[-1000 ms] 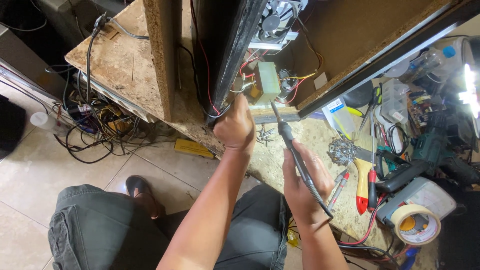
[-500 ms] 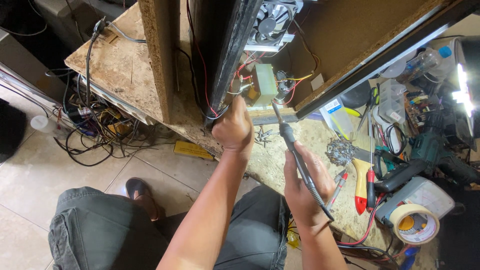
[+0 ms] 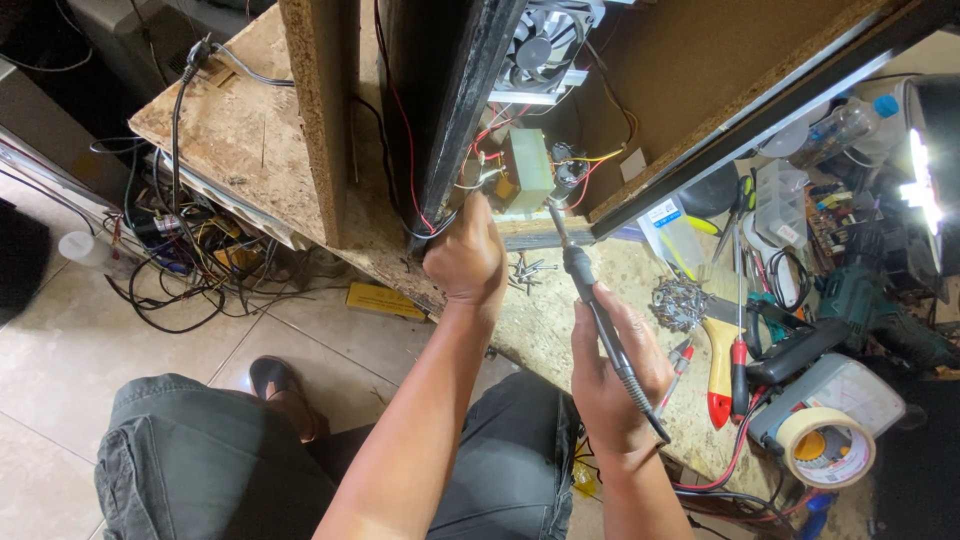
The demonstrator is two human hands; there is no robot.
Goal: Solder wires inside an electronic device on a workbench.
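My right hand (image 3: 612, 372) grips a black soldering iron (image 3: 590, 300) like a pen, its metal tip up at the wires beside a pale green transformer (image 3: 527, 170). My left hand (image 3: 466, 256) is closed at the bottom edge of a black panel (image 3: 450, 100), pinching thin wires next to the transformer. Red, yellow and white wires (image 3: 590, 165) run around it. A cooling fan (image 3: 545, 45) sits above, inside a chipboard cabinet (image 3: 700, 70).
On the chipboard bench (image 3: 240, 140) lie loose screws (image 3: 525, 268), a coil of solder (image 3: 680, 300), a yellow-handled tool (image 3: 720, 360), a red screwdriver (image 3: 740, 370) and a roll of tape (image 3: 825, 447). Tangled cables (image 3: 190, 260) lie on the tiled floor at the left. A bright lamp (image 3: 920, 180) glares at the right.
Both hands hold nearly the same places. The soldering iron's tip has edged slightly closer to the wires by the transformer.
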